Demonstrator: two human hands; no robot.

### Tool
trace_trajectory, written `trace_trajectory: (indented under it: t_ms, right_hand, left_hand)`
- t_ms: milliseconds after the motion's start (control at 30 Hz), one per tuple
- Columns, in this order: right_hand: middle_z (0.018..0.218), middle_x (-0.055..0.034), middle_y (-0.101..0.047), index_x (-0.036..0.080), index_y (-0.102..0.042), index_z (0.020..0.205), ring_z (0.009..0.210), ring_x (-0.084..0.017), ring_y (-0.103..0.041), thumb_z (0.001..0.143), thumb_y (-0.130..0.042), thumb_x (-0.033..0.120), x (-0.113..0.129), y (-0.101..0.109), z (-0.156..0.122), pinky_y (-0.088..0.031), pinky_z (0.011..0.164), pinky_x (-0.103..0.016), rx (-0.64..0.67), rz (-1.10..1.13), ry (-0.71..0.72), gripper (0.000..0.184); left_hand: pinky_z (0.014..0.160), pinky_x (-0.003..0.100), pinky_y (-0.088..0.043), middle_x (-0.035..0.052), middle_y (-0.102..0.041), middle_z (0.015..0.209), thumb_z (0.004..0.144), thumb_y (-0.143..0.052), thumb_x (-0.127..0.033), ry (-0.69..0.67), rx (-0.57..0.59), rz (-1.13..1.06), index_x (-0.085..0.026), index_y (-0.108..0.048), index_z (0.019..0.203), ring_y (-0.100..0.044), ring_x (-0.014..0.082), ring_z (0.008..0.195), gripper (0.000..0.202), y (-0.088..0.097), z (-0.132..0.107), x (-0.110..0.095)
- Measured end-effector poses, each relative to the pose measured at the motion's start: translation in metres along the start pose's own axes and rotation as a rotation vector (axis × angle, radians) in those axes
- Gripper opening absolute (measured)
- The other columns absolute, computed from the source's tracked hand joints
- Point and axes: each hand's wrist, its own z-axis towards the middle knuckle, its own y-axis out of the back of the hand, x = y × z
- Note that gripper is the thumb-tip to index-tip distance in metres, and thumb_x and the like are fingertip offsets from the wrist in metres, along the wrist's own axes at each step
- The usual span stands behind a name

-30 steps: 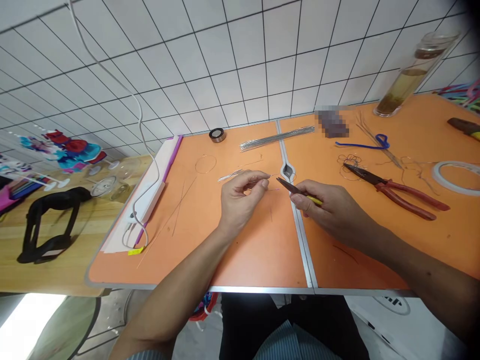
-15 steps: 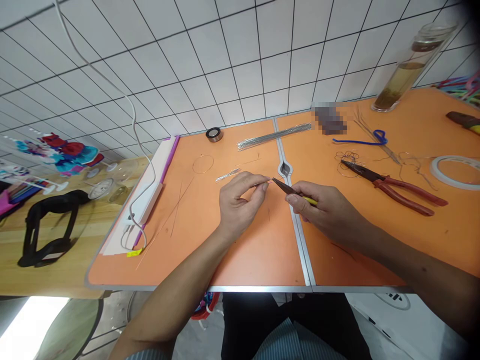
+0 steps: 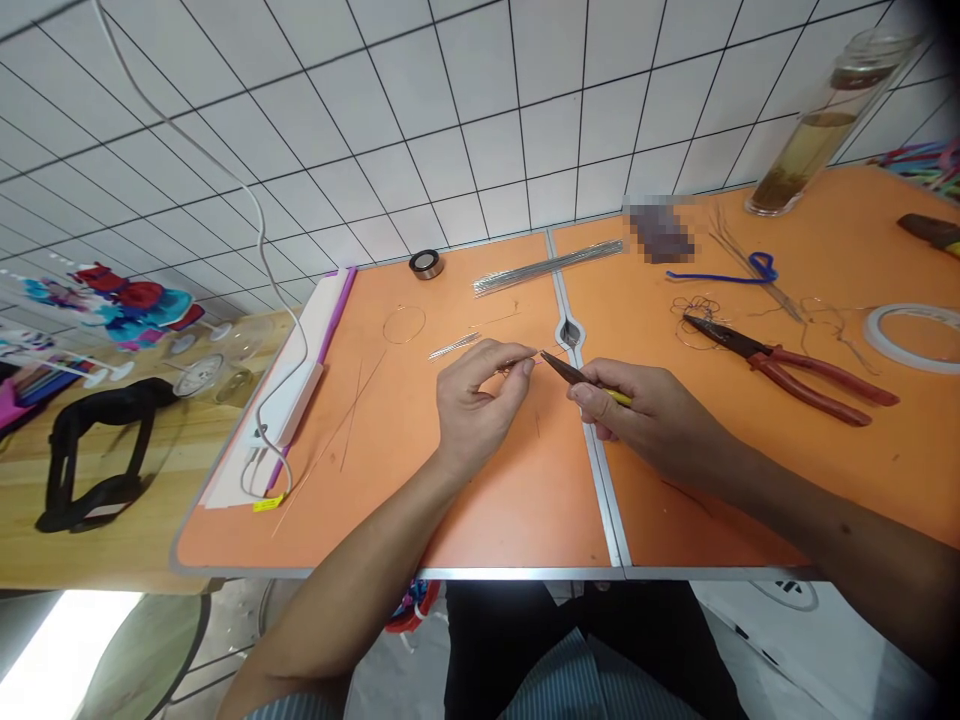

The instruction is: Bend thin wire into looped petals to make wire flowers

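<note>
One thin wire point(image 3: 517, 365) is sitting pinched in our left hand point(image 3: 480, 405) while we are gripping yellow-handled needle-nose pliers point(image 3: 581, 378) in our right hand point(image 3: 656, 420).

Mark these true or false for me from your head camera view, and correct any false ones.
1. The right hand holds yellow-handled needle-nose pliers. True.
2. The left hand holds the red-handled pliers. False: they lie on the orange table, and the left hand pinches a thin wire.
3. A glass jar of amber liquid stands at the table's far edge. True.
4. The white power strip lies to the right of the hands. False: it lies to their left.
</note>
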Motion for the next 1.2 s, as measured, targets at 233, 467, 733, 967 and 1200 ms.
trace_trajectory:
  t_ms: [233,467,733,967,1200]
  right_hand:
    - [0.069,0.002,-0.061,0.024,-0.06,0.083,0.066,-0.017,-0.058,0.112,-0.057,0.049,0.0,-0.001,0.001,-0.038,0.062,-0.032,-0.018,-0.014,-0.011,0.039]
    - [0.068,0.0019,-0.058,0.024,-0.057,0.081,0.065,-0.017,-0.055,0.112,-0.056,0.046,0.002,-0.002,0.002,-0.033,0.061,-0.033,-0.035,-0.015,0.002,0.038]
    - [0.062,0.0045,-0.049,0.025,-0.054,0.077,0.058,-0.015,-0.045,0.112,-0.056,0.044,0.007,-0.001,0.001,-0.032,0.059,-0.032,-0.053,-0.063,-0.025,0.039]
    - [0.076,0.0005,-0.064,0.024,-0.064,0.087,0.069,-0.018,-0.062,0.112,-0.058,0.047,-0.002,-0.004,0.003,-0.042,0.063,-0.032,-0.036,0.025,-0.022,0.035]
    - [0.073,0.0015,-0.061,0.024,-0.067,0.089,0.068,-0.018,-0.06,0.112,-0.058,0.048,-0.001,-0.003,0.003,-0.041,0.063,-0.032,-0.043,0.003,-0.028,0.035]
  left_hand:
    - [0.074,0.031,-0.061,0.0034,-0.081,0.083,0.094,-0.085,-0.031,0.217,0.009,-0.121,-0.025,-0.088,0.092,-0.075,0.0165,0.078,0.007,0.0,-0.003,0.001]
    - [0.071,0.029,-0.062,0.0031,-0.081,0.081,0.09,-0.09,-0.035,0.295,0.003,-0.204,-0.024,-0.088,0.091,-0.075,0.0158,0.074,0.011,-0.002,-0.003,0.002]
    - [0.066,0.027,-0.062,0.0031,-0.081,0.079,0.088,-0.093,-0.038,0.318,0.005,-0.235,-0.024,-0.088,0.089,-0.075,0.0152,0.07,0.015,-0.003,-0.002,0.001]
    - [0.067,0.027,-0.063,0.0033,-0.081,0.081,0.086,-0.096,-0.04,0.383,-0.004,-0.31,-0.023,-0.088,0.088,-0.075,0.0141,0.068,0.019,-0.003,-0.001,0.003]
    - [0.066,0.026,-0.062,0.0024,-0.08,0.082,0.086,-0.095,-0.037,0.415,-0.002,-0.352,-0.022,-0.087,0.087,-0.074,0.0126,0.067,0.017,-0.004,0.0,0.004]
